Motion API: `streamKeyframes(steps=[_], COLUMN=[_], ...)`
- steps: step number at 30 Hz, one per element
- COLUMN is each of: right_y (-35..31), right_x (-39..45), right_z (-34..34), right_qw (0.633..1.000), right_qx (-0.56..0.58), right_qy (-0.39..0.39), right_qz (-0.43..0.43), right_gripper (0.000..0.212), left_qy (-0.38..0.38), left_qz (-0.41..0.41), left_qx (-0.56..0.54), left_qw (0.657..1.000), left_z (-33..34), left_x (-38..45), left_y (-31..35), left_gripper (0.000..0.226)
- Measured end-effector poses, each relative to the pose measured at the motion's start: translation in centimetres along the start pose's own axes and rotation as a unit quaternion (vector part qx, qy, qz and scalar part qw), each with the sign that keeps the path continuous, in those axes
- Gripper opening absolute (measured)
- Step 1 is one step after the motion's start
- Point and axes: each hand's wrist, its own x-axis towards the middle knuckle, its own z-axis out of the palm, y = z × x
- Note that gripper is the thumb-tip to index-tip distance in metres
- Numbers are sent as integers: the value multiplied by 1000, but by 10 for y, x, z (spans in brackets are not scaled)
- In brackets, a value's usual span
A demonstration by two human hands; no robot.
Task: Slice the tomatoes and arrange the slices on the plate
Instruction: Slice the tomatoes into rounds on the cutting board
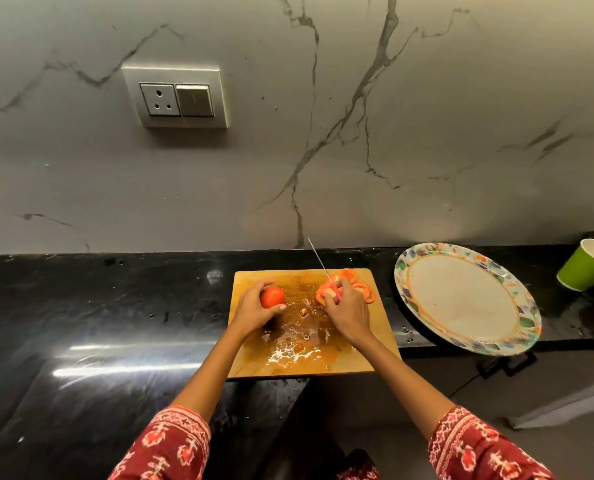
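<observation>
On the wooden cutting board (pixel 309 355), seen from the head camera, both hands work over a surface wet with juice and seeds. Curled around a whole tomato (pixel 272 296), the left hand (pixel 254 311) grips it from its near side, thumb lying under the fruit toward the board's middle. Across the wet patch from it, the right hand (pixel 348 308) is closed around the red handle of a knife (pixel 318 259); the thin blade rises from the fist and slants away toward the marble wall (pixel 323 133), its tip pointing up and slightly toward the left hand. Just beyond and around the right hand's knuckles lies a heap of tomato slices (pixel 352 282), overlapping one another at the board's far corner, partly hidden by the fingers. Further out past the right hand, off the board, a plate (pixel 517 308) with a coloured floral rim sits on the black counter (pixel 115 323), its near edge overhanging the counter's edge. Beyond the plate stands a green paper cup (pixel 583 268), tilted. Above the left hand, a socket and switch panel (pixel 176 98) is set into the wall. Red patterned sleeves (pixel 171 445) cover both forearms near the camera.
</observation>
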Motion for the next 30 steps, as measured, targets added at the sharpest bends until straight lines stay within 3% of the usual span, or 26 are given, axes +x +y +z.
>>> streamKeyframes(steps=[3, 5, 8, 10, 13, 15, 18, 20, 21, 24, 28, 30], right_y=[-5, -7, -10, -10, -7, -6, -7, -11, -13, -17, -19, -20], right_x=[-8, -13, -20, -23, -25, -24, -23, -21, -21, -18, -17, -17], right_z=[-3, -1, 1, 0, -1, -1, 1, 3, 4, 7, 4, 2], right_qw=[999, 997, 995, 995, 995, 994, 995, 995, 995, 994, 993, 993], right_qx=[37, 71, 80, 75, 78, 82, 75, 67, 67, 73, 84, 89], right_qy=[-12, -34, -60, -67, -63, -64, -66, -70, -72, -81, -82, -81], right_qz=[-15, -17, -20, -25, -26, -17, -7, -5, -4, 4, 4, 7], right_gripper=[8, 7, 9, 9, 11, 13, 14, 15, 15, 15, 10, 9], left_qy=[15, 26, 25, 35, 76, 28, -146, -220, -232, -226, -207, -174], left_qz=[5, 17, 30, 5, -64, -73, -56, -30, -15, 34, -2, -12], left_qx=[-98, -106, 66, 212, 264, 292, 330, 353, 361, 365, 344, 360], left_qw=[995, 994, 997, 977, 959, 953, 931, 909, 903, 902, 916, 917], left_z=[8, 10, 12, 17, 20, 14, 0, 0, 1, 0, -1, -1], left_x=[-14, -20, -25, -29, -34, -34, -30, -27, -27, -25, -25, -28], left_y=[8, 10, 8, 5, 9, 14, 27, 29, 30, 28, 31, 29], left_gripper=[42, 37, 42, 42, 57, 57, 43, 72, 76, 60, 53, 60])
